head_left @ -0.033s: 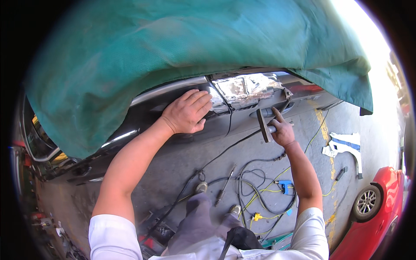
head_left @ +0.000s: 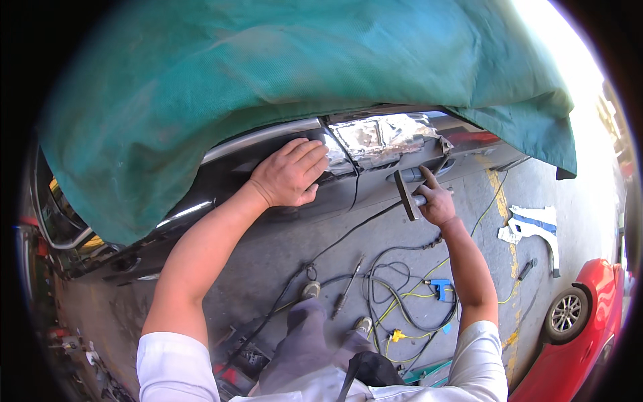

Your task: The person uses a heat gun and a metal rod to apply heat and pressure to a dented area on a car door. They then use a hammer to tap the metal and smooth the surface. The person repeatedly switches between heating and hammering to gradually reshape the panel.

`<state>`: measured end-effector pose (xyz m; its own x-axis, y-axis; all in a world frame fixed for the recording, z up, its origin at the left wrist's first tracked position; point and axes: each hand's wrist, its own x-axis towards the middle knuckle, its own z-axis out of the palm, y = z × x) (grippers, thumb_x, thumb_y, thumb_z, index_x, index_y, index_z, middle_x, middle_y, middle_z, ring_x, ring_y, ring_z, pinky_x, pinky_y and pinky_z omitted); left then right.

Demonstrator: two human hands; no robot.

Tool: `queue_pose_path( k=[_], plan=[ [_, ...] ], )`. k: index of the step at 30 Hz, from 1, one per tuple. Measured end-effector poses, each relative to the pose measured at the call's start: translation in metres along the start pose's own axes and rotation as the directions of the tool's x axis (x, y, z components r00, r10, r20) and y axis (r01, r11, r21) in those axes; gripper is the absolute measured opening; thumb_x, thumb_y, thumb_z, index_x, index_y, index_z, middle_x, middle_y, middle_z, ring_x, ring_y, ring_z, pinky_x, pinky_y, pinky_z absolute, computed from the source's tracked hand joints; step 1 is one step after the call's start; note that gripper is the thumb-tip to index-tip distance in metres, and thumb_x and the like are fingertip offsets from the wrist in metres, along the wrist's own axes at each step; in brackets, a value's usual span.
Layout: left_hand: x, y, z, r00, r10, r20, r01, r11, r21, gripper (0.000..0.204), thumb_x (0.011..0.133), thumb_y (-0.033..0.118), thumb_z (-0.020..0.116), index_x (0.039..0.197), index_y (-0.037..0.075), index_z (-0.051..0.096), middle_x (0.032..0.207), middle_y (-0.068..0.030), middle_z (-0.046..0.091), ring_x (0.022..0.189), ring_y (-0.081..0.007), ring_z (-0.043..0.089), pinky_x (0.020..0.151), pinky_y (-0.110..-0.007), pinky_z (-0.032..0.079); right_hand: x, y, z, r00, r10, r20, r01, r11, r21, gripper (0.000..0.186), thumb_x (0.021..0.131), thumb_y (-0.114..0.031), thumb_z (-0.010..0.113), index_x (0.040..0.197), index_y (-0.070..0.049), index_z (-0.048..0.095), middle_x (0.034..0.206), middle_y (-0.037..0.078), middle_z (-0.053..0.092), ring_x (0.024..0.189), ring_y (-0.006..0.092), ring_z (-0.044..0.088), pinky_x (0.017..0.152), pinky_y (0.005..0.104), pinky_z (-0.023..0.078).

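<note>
My left hand (head_left: pixel 293 173) lies flat on the dark car door (head_left: pixel 248 155), fingers stretched out toward a bare-metal patch (head_left: pixel 382 139) on the side panel. A hammer (head_left: pixel 406 195) is in my right hand (head_left: pixel 437 203), gripped by its handle close to the long flat head. My right forefinger points out to the panel just below the patch; I cannot tell if it touches. The bare metal looks crumpled and shiny, with a torn edge at its right end. A vertical door gap (head_left: pixel 355 187) runs between my two hands.
A green cover (head_left: pixel 301 60) drapes over the car. On the floor lie tangled black and yellow hoses (head_left: pixel 385 268), a blue air gun (head_left: pixel 440 288), a rod-like tool (head_left: pixel 349 287) and a white fender panel (head_left: pixel 536 224). A red car part with a wheel (head_left: pixel 567 313) is at the right.
</note>
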<state>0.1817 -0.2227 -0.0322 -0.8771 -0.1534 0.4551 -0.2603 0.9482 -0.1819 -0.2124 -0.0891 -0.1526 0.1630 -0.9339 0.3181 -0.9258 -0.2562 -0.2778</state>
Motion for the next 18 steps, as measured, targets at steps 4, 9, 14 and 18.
queue_pose_path(
  k=[4, 9, 14, 18],
  plan=[
    [0.000, -0.001, 0.001, 1.000, 0.006, -0.004, -0.006, 1.000, 0.006, 0.055, 0.063, 0.022, 0.077, 0.113, 0.002, 0.065, 0.128, -0.0150, 0.061, 0.121, -0.0308, 0.058, 0.108, -0.045, 0.045, 0.011, 0.008, -0.002, 0.989, -0.009, 0.145, 0.014, 0.999, -0.035, 0.019, 0.072, -0.019, 0.074, 0.090, -0.014, 0.070, 0.147, 0.025, 0.046, 0.092, 0.0422, 0.068, 0.079, 0.0474, 0.056],
    [0.001, 0.002, 0.001, 1.000, -0.015, 0.018, 0.014, 0.999, 0.034, 0.053, 0.064, 0.025, 0.075, 0.112, 0.004, 0.065, 0.128, -0.0119, 0.062, 0.124, -0.0272, 0.056, 0.110, -0.041, 0.043, 0.016, 0.007, -0.013, 0.983, -0.065, 0.174, 0.068, 0.998, -0.016, 0.014, 0.073, -0.020, 0.072, 0.084, -0.013, 0.072, 0.140, 0.024, 0.050, 0.090, 0.0419, 0.068, 0.081, 0.0473, 0.056],
    [-0.001, -0.010, 0.006, 1.000, 0.017, -0.022, -0.017, 1.000, 0.010, 0.053, 0.064, 0.022, 0.075, 0.113, 0.002, 0.065, 0.125, -0.0143, 0.062, 0.119, -0.0305, 0.058, 0.106, -0.043, 0.046, 0.009, 0.010, -0.022, 0.961, 0.010, 0.276, 0.020, 0.994, -0.107, 0.012, 0.071, -0.017, 0.071, 0.082, -0.011, 0.073, 0.136, 0.016, 0.053, 0.090, 0.0383, 0.067, 0.079, 0.0465, 0.055],
    [0.000, -0.034, 0.013, 0.998, -0.037, -0.042, 0.033, 0.996, -0.089, 0.052, 0.066, 0.022, 0.075, 0.113, 0.001, 0.065, 0.126, -0.0148, 0.061, 0.117, -0.0320, 0.059, 0.103, -0.044, 0.048, 0.010, 0.010, -0.025, 0.965, -0.003, 0.261, 0.013, 0.999, -0.035, 0.013, 0.071, -0.015, 0.070, 0.083, -0.011, 0.074, 0.138, 0.015, 0.052, 0.093, 0.0378, 0.067, 0.080, 0.0467, 0.055]
  ],
)
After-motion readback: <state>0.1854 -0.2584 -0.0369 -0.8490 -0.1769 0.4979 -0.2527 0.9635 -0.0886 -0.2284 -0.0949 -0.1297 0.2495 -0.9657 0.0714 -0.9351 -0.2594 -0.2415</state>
